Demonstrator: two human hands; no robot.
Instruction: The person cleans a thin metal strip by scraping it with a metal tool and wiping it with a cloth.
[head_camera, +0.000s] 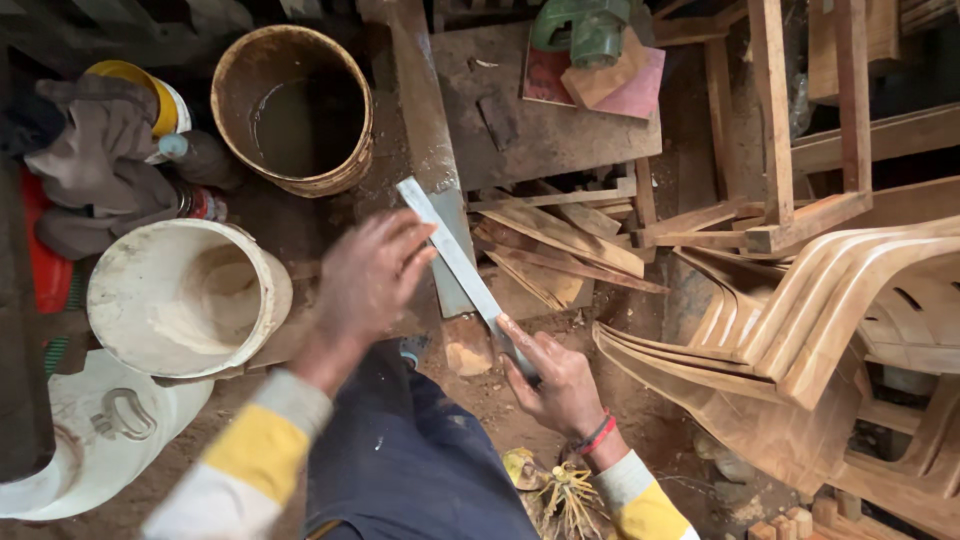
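At left we see a white plastic bucket (185, 298). Our left hand (372, 275), blurred and mostly open, rests fingertips on the long flat grey metal strip (462, 268); our right hand (556, 375) grips its lower end above the dirt floor (640, 420), beside stacked curved wooden chair parts (820, 320).

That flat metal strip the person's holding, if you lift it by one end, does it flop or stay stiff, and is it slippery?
The metal strip likely stays stiff: held in the right hand at one end, it runs straight. Its smooth grey face looks somewhat slippery. Being thin and flat, it should not roll. The left hand rests against it.
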